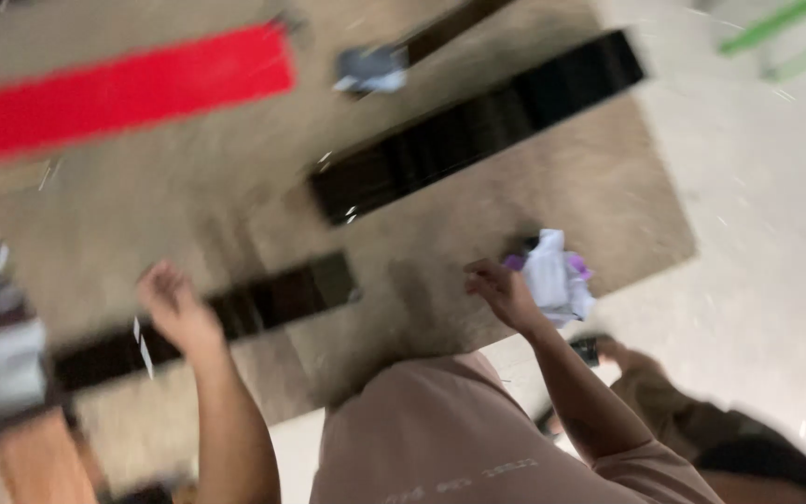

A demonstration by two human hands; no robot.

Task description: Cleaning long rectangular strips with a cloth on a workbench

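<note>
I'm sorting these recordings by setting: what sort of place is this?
Probably indoors, perhaps a shop or workroom, though the picture is badly blurred. A pale tiled floor carries a brown carpet with black strips and a red strip. The right hand holds a white and purple cloth bundle.
</note>
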